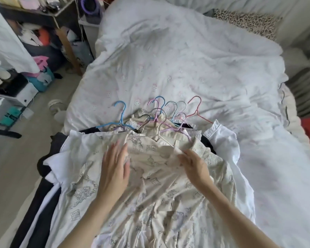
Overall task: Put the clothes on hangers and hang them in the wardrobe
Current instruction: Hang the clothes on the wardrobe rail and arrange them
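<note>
Our left hand (pixel 115 163) lies flat and our right hand (pixel 193 162) pinches the cream printed cotton shirt (pixel 159 194); coloured plastic hangers (pixel 161 113) at 12 o'clock, nothing hung in the wardrobe yet.

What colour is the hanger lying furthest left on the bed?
Blue. The hanger shows clearly in the head view, its hook pointing up the bed.

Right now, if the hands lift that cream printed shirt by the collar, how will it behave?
The cream printed shirt looks thin and creased, so it will likely flop and drape rather than hold shape. It seems light, so the left hand and right hand should lift it easily. A white hanger seems to sit in its neck and may come along.
</note>
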`<state>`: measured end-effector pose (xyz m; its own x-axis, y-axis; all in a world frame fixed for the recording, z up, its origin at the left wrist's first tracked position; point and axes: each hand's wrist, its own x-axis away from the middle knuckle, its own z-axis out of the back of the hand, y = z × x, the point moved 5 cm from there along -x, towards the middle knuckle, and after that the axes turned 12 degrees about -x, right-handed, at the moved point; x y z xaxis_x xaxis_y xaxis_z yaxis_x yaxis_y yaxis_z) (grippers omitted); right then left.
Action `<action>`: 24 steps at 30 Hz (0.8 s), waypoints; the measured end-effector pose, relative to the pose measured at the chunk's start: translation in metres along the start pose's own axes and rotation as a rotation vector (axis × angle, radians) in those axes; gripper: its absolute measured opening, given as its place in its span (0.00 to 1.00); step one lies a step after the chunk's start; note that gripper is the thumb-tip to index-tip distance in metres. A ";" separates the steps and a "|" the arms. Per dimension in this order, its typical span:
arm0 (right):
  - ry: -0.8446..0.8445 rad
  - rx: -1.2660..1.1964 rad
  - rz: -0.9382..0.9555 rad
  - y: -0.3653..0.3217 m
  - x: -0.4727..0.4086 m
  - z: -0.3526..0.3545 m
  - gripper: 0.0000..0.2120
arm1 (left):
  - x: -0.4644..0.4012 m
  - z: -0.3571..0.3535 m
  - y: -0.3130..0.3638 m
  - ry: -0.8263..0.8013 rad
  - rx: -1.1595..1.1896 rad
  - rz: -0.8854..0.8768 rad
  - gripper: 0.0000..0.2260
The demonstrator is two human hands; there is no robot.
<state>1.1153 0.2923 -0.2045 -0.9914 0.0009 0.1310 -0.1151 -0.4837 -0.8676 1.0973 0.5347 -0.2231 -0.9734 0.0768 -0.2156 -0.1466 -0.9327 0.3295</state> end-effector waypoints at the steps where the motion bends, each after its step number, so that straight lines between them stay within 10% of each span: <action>1: 0.030 -0.034 0.016 -0.004 0.016 0.021 0.13 | -0.011 0.014 0.010 0.036 -0.028 -0.033 0.22; 15: 0.732 -0.009 0.100 0.010 0.365 0.338 0.04 | 0.060 0.127 0.393 0.175 0.200 -0.837 0.16; 24: 1.273 0.135 -0.065 0.070 0.638 0.475 0.05 | 0.207 0.107 0.664 -0.073 0.489 -1.065 0.16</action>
<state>0.5048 -0.1567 0.0461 -0.3530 0.8239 -0.4434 -0.2321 -0.5362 -0.8116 0.7796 -0.0311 0.0493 -0.3238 0.7713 -0.5480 -0.9296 -0.1516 0.3359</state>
